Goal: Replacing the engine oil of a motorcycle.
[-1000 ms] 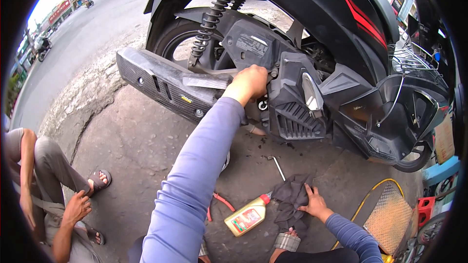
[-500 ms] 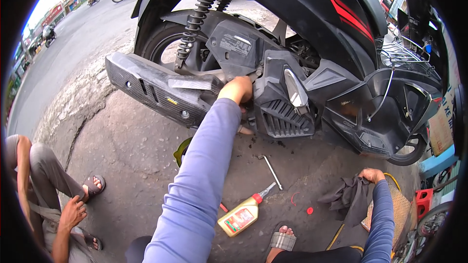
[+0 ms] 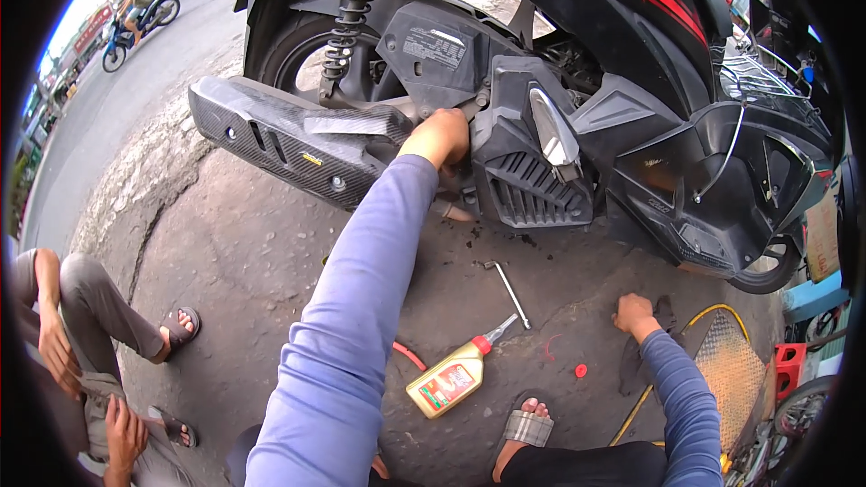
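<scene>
**Left hand point(image 3: 440, 135) set against a black scooter point(image 3: 510, 108), right hand point(image 3: 636, 316) lowered at a dark cloth point(image 3: 636, 370)**

In the head view, the scooter is seen across the upper part, from the carbon-patterned exhaust cover point(image 3: 289, 140) at the left to the front wheel point(image 3: 767, 271) at the right. The two hands are held well apart. The left hand is reached into the gap between the exhaust cover and the slatted engine cover point(image 3: 532, 189); its fingers are hidden there, so whether anything is gripped cannot be told. The right hand is held low with its fingers curled, over the edge of the cloth on the ground point(image 3: 433, 280); part of the cloth is covered by the forearm, and whether it is grasped cannot be told.

Between the forearms, a gold bottle point(image 3: 448, 385) with a red collar and a clear spout is laid on its side, its spout pointed toward the near end of a bent metal wrench point(image 3: 511, 296). A red tube point(image 3: 409, 356) is partly hidden by the left sleeve. A small red cap point(image 3: 581, 371) is seen to the right of the bottle. Farther right, a textured metal plate point(image 3: 722, 370) is bordered by a yellow hose point(image 3: 699, 314). At the left edge, another person point(image 3: 90, 307) is seated, with sandals worn.
</scene>
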The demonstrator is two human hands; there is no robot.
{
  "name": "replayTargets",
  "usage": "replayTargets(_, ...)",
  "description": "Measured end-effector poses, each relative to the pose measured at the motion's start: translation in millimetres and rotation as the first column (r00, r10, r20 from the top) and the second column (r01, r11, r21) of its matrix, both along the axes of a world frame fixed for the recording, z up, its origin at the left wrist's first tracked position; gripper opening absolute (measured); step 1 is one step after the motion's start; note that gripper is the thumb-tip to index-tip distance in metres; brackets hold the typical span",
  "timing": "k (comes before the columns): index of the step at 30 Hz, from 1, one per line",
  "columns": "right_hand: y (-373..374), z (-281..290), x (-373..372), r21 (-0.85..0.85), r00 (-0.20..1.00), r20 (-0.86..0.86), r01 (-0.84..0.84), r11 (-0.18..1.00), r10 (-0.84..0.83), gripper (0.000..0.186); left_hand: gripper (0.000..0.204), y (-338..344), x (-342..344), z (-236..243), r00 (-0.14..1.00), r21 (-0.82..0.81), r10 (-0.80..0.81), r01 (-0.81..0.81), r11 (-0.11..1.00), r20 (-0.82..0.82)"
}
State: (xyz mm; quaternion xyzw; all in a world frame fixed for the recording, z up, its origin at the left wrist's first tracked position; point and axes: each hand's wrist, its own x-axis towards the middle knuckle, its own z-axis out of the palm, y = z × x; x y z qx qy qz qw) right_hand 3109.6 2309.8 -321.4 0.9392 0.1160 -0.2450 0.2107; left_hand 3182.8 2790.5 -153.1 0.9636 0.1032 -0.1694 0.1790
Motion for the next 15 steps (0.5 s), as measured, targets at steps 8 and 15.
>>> replayTargets(8,219,1,-99,0.555,0.621,0.033,-0.663,0.503,0.783,0.025,0.048,13,14,-24,0.973,0.188,-0.179,0.151,0.971,0.144)
replayTargets(15,340,-88,-161,0.715,0.723,-0.162,-0.382,0.585,0.671,0.022,0.032,-3,4,-11,0.989,-0.048,0.034,-0.027,0.999,0.146)
